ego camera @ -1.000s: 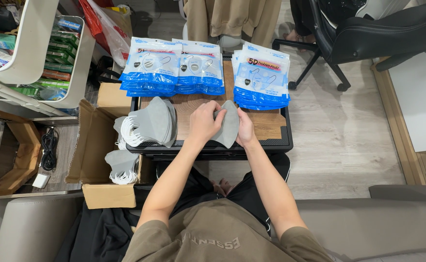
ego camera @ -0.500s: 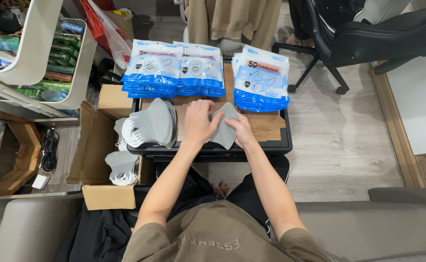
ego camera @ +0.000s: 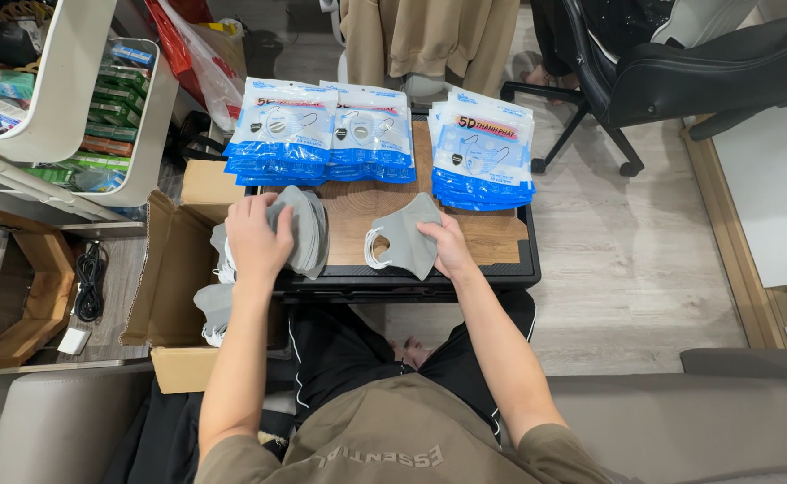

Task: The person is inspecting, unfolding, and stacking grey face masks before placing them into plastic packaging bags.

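Head view, looking down: left hand [ego camera: 256, 237] spread flat, fingers curled over a stack of grey masks [ego camera: 302, 229] at the tray's [ego camera: 501, 269] left end — pressing, not lifting. Right hand [ego camera: 448, 246] pinching the edge of a single grey mask [ego camera: 400, 240], which lies on the wooden top just left of that hand, white ear loop showing at its far side. Beyond both hands, blue mask packs [ego camera: 321, 134] in piles; another pile [ego camera: 483, 152] past the right hand. Left of the left hand — an open carton [ego camera: 173, 269] with more masks.
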